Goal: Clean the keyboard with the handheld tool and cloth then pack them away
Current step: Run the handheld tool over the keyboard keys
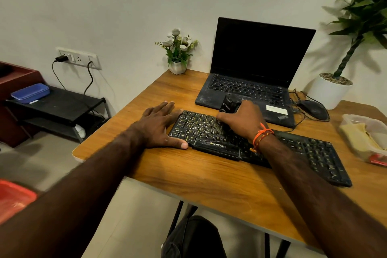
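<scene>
Keyboard rigid, light (likely slides); left hand flat at its 9 o'clock end, right hand grip clamped on handheld tool.

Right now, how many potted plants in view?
2. A small flower pot sits at the desk's back edge, left of the laptop. A big white pot with a tall leafy plant stands at the far right, behind the mouse. None seem hidden.

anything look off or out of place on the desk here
The laptop is coated in pale dust across its keys and palm rest. The keyboard lies askew to the table edge, with pale specks among its keys.
</scene>
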